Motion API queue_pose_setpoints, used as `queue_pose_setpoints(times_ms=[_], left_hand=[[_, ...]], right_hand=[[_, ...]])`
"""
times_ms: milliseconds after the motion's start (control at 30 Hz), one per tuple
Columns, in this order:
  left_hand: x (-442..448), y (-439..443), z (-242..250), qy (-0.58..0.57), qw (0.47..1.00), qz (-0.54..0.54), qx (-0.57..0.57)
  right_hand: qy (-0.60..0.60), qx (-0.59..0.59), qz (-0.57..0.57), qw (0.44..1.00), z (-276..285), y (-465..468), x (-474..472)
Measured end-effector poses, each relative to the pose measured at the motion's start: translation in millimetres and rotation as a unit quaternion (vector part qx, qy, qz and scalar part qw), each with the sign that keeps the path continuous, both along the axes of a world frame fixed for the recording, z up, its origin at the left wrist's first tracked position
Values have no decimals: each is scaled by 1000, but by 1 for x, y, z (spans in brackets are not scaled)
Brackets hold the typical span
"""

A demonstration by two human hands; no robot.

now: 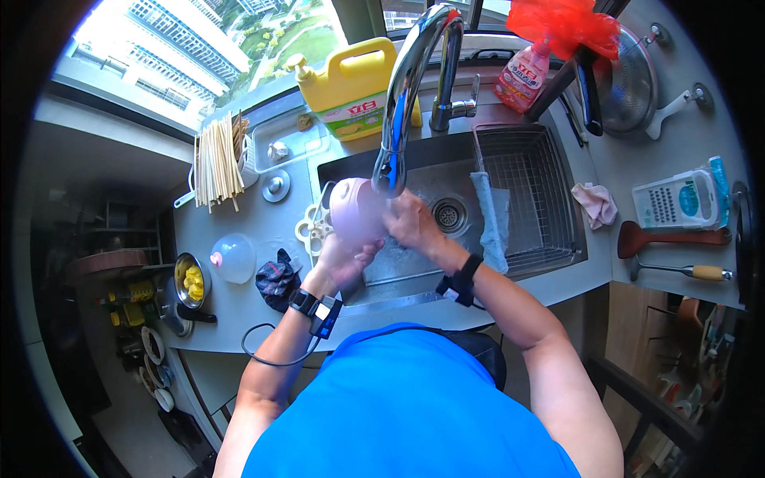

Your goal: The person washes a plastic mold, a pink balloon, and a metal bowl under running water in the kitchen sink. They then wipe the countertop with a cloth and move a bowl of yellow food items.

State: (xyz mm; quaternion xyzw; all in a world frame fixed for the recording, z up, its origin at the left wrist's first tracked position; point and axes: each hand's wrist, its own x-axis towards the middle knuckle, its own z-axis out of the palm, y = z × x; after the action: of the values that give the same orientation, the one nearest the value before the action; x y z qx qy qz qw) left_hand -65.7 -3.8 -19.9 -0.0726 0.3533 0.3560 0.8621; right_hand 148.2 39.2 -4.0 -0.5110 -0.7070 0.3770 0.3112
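Note:
Over the left side of the steel sink (412,161), a pink rounded container (352,209) is held beneath the chrome faucet (391,143). My left hand (346,260) grips it from below. At its right side my right hand (409,221) touches it, with the fingers partly hidden behind the faucet head and the container; whether they hold anything cannot be told. A cream trivet-like piece with round holes (311,227) lies just left of the container. The drain (449,215) shows to the right of my right hand.
A wire basket (529,185) with a light blue cloth (493,221) occupies the sink's right side. Behind stand a yellow detergent jug (352,77) and a pink bottle (523,77). On the left are chopsticks (216,161), a translucent dome (234,258), a dark cloth (278,279) and a metal pan (192,281).

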Motion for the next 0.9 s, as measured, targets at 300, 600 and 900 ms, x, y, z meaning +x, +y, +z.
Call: queue_pose_setpoints(times_ms=[300,600,900], left_hand=[[14,-6,16,167,983,-35,74],[21,-2,6,156,986,13,66],[23,-5,13,137,989,8,56]], right_hand=[[145,-101,-66,982,10,0,-1],[125,-33,-70,989,-7,2,0],[68,-4,-88,994,-16,3,-3]])
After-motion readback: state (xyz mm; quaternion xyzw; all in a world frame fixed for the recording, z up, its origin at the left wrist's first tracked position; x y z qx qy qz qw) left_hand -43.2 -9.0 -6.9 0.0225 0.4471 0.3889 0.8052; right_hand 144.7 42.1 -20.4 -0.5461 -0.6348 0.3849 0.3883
